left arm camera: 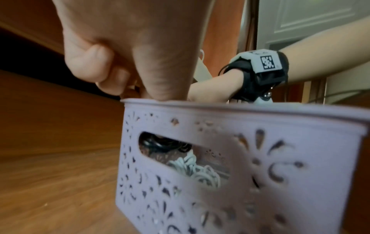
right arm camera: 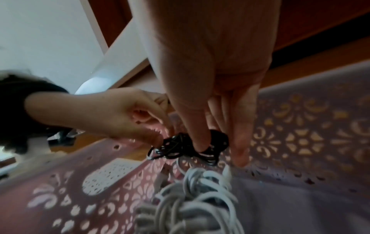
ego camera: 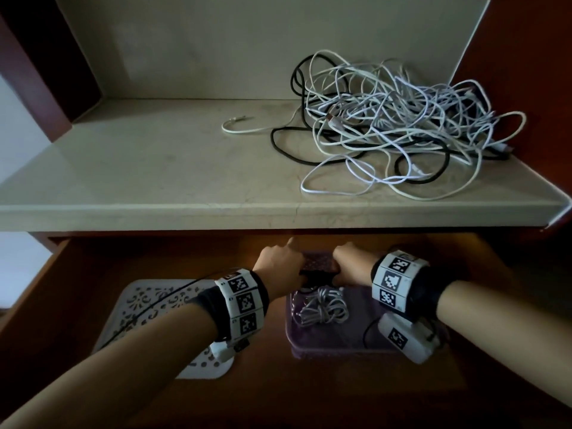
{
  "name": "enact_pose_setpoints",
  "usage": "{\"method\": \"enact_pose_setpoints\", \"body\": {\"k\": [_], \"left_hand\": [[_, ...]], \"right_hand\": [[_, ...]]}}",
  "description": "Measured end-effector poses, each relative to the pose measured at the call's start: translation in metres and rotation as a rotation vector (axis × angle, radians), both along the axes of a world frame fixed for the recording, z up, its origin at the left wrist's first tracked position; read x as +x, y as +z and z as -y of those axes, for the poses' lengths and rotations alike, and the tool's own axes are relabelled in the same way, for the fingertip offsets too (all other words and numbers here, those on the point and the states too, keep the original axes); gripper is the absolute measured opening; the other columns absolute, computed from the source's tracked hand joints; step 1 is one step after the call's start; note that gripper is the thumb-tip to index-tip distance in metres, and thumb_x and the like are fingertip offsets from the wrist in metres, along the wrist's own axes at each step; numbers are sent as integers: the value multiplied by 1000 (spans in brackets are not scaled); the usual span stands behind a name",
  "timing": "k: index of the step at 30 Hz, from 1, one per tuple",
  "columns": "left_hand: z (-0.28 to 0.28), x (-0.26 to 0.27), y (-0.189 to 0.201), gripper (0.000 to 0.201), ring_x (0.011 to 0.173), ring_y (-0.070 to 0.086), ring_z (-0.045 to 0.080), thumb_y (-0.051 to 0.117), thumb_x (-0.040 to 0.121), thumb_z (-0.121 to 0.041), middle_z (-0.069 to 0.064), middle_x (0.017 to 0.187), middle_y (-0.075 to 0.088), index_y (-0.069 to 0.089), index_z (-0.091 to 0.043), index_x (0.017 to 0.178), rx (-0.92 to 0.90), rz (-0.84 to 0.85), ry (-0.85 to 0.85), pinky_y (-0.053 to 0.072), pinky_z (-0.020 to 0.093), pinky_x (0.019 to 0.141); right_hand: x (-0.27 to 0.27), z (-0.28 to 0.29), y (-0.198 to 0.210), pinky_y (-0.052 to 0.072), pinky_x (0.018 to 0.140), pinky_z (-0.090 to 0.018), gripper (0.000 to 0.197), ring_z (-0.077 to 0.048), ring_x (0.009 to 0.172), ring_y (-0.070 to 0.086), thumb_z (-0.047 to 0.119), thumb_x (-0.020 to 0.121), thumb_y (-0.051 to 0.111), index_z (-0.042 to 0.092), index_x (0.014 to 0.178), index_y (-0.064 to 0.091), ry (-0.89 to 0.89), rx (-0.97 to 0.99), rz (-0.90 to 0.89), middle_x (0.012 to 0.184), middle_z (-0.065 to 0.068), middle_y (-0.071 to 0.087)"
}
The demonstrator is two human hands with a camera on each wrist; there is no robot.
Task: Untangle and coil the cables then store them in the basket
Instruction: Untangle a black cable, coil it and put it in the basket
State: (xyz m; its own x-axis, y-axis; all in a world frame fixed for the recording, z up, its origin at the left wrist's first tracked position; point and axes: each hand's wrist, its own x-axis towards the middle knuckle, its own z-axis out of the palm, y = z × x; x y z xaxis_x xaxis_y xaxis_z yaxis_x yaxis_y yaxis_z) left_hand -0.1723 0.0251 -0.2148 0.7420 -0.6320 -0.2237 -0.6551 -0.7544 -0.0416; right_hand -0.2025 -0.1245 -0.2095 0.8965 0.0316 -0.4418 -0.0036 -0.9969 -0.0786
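A purple perforated basket point(ego camera: 340, 351) stands on the lower wooden shelf. A coiled white cable point(ego camera: 322, 308) lies inside it. At the basket's far end, my left hand point(ego camera: 278, 261) and right hand point(ego camera: 349, 261) both pinch a small black coiled cable point(ego camera: 315, 277), held low inside the basket. In the right wrist view my right hand point(right arm camera: 218, 152) has its thumb on the black coil point(right arm camera: 178, 145), and my left hand point(right arm camera: 166, 136) pinches its other side above the white coil point(right arm camera: 196, 197). Both coils show through the handle slot of the basket point(left arm camera: 220, 126). A tangle of white and black cables point(ego camera: 396, 128) lies on the upper shelf.
A white perforated lid point(ego camera: 148, 308) lies flat left of the basket, under my left forearm. The pale stone shelf point(ego camera: 154, 181) overhangs the lower compartment, its front edge just above my hands. Red-brown cabinet walls close both sides.
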Motion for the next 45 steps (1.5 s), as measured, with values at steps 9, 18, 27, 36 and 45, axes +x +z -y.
{"method": "enact_pose_setpoints", "body": {"k": [9, 18, 27, 36, 45], "left_hand": [[-3, -2, -1, 28, 114, 52, 22, 45, 93, -22, 0, 125, 55, 60, -20, 116, -6, 76, -208, 46, 34, 84], [-1, -19, -8, 31, 97, 60, 22, 46, 92, -13, 5, 108, 64, 56, -11, 121, 40, -86, -336, 46, 27, 72], [-3, -26, 5, 31, 96, 59, 18, 46, 94, -16, 3, 112, 62, 55, -13, 124, -9, -110, -337, 39, 22, 67], [-9, -15, 64, 29, 103, 60, 23, 41, 95, -21, 4, 113, 64, 64, -18, 112, -145, -79, -309, 50, 35, 81], [-1, 15, 145, 20, 62, 61, 6, 48, 92, -19, -10, 82, 67, 67, -25, 89, -520, -70, -136, 50, 23, 71]], "right_hand": [[6, 9, 0, 31, 48, -19, 12, -17, 62, 46, 8, 85, 61, -4, 87, 64, -74, 141, -166, 73, -7, 52], [-2, 6, 14, 34, 57, -25, 31, -21, 87, 49, 8, 93, 43, -3, 119, 57, -113, 96, -303, 109, -17, 59], [-17, 17, 40, 38, 48, -19, 31, -15, 58, 52, 1, 88, 47, 9, 112, 65, -269, 328, -230, 82, -8, 61], [-24, 4, 64, 42, 55, -22, 24, -15, 53, 55, 1, 91, 43, -3, 101, 64, -257, 428, -26, 69, -3, 63], [-13, 3, 125, 42, 52, -19, 20, -7, 45, 56, 6, 92, 46, 6, 83, 64, -232, 430, 232, 67, 0, 62]]}}
